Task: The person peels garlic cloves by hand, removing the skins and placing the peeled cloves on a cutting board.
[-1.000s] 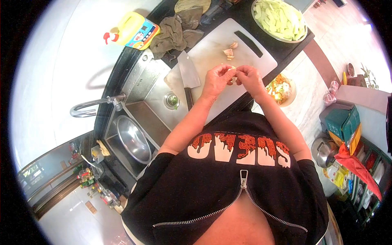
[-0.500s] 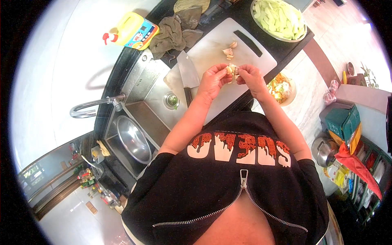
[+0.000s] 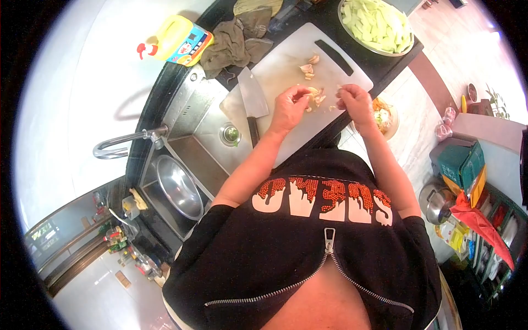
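Wearing a black shirt (image 3: 297, 242), a person stands at a dark bench (image 3: 325, 15) with a steel sink (image 3: 206, 124) set into its left part. A pale board (image 3: 283, 60) lies on the bench, one corner reaching over the sink. A steel basin (image 3: 177, 184) sits left of the person, and a bowl (image 3: 341, 27) heaped with light green slices stands beyond the board, to the right. A yellow jug (image 3: 177, 38) and a crumpled brown cloth (image 3: 226, 48) are behind the sink. A cleaver (image 3: 254, 98) rests on the board's left side, handle towards the person. Over the board, apart from each other, are the hands: the left hand (image 3: 289, 111) narrow, fingertips pinched beside garlic pieces (image 3: 318, 99); the right hand (image 3: 358, 105) narrow too, fingers curled. Whether either grips anything, I cannot tell. Smallest, unpeeled cloves (image 3: 307, 69) lie farther up the board.
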The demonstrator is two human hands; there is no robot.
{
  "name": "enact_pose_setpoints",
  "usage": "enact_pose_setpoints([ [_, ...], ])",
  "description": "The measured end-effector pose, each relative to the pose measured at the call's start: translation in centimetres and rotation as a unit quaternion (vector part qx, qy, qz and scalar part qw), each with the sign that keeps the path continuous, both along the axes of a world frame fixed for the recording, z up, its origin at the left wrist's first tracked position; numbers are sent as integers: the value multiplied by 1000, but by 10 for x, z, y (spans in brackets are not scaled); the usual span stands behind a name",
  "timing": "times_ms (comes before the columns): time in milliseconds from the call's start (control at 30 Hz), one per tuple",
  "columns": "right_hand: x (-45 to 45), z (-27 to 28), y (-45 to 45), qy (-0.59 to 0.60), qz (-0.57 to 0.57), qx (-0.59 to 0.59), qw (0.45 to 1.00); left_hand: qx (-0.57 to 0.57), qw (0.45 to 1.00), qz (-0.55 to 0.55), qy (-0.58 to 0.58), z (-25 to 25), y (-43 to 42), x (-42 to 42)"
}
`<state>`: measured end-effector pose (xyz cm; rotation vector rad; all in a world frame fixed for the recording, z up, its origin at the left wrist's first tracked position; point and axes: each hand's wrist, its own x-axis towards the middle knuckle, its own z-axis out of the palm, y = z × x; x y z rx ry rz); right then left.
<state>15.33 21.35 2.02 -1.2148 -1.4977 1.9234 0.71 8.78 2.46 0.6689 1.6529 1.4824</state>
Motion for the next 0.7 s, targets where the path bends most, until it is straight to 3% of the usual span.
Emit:
enact_pose_setpoints([
  [67,19,-13,9,-4,-33,17,999,-8,997,-6,78,0,-4,-4],
  [200,50,-20,17,-93,-69,55,992,-47,992,25,113,-12,-6,-10],
  [300,44,1,7,-174,-15,160,972,-57,983,36,171,-19,-5,-10],
  [367,31,-27,5,-146,30,254,956,-68,969,22,237,-20,-5,-12],
  [567,-25,-15,3,-207,135,337,909,-111,929,-59,349,-18,-9,-11],
  [700,-46,-21,3,-290,216,398,843,-102,934,-30,343,-14,-10,-12],
])
